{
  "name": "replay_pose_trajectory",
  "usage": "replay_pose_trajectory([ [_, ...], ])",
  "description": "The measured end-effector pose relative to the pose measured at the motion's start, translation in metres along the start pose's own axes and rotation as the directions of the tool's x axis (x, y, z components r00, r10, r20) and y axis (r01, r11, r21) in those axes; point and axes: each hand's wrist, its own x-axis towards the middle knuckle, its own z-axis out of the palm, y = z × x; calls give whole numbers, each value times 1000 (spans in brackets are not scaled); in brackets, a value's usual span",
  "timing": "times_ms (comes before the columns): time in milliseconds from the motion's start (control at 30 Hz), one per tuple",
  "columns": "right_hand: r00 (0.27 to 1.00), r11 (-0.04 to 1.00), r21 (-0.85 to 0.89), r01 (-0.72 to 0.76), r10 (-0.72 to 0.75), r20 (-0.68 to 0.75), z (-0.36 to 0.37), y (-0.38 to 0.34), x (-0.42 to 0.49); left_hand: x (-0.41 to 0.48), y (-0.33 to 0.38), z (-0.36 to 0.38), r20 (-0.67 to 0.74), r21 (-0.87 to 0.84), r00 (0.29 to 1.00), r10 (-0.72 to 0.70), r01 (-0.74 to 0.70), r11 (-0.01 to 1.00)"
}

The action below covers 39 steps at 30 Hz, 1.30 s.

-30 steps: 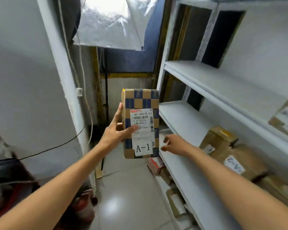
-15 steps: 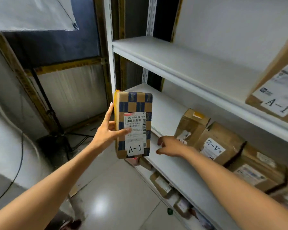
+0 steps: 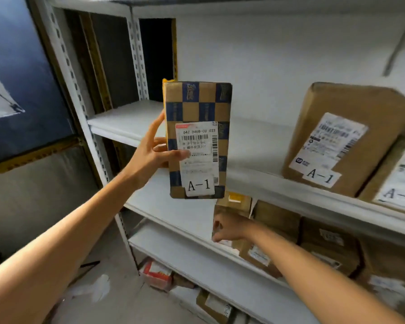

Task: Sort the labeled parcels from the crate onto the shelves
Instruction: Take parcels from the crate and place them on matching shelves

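Observation:
My left hand [image 3: 150,153] grips a brown and blue checkered parcel [image 3: 198,108] upright, its white label reading A-1. The parcel is level with the upper white shelf [image 3: 126,120], in front of its bare left part. Two brown parcels labelled A-1 [image 3: 346,139] stand on that shelf at the right. My right hand [image 3: 228,226], fingers loosely curled and holding nothing, hovers lower, in front of the brown parcels [image 3: 276,220] on the middle shelf [image 3: 173,211].
White metal shelving with perforated uprights [image 3: 136,54] fills the right side. More small parcels [image 3: 157,274] lie on the lowest shelves near the floor. A grey wall and dark panel stand at the left. The crate is out of sight.
The view has swung up and right toward the shelves. My left hand has raised the checkered parcel to the upper shelf's level. My right hand has dropped lower beside the middle shelf.

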Motion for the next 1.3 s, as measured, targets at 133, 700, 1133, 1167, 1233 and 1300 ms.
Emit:
replay_pose_trajectory([
  [133, 994, 994, 88, -68, 76, -83, -16, 9, -20, 42, 23, 15, 62, -59, 994, 95, -91, 994],
  [700, 919, 917, 219, -335, 369, -137, -32, 31, -83, 119, 17, 103, 357, -146, 929, 97, -47, 988],
  [1133, 891, 890, 233, -391, 430, -145, -26, 27, -102, 122, 17, 113, 363, -46, 928, 79, -66, 997],
  [1167, 891, 890, 231, -393, 431, -146, -27, 25, -102, 121, 16, 112, 368, -14, 927, 71, -71, 997],
  [1233, 889, 889, 222, -400, 435, -140, -30, 22, -100, 117, 13, 107, 375, 67, 926, 30, -60, 996],
  [1300, 894, 894, 200, -401, 429, -125, -34, 18, -93, 110, 10, 95, 370, 159, 929, -20, -42, 986],
])
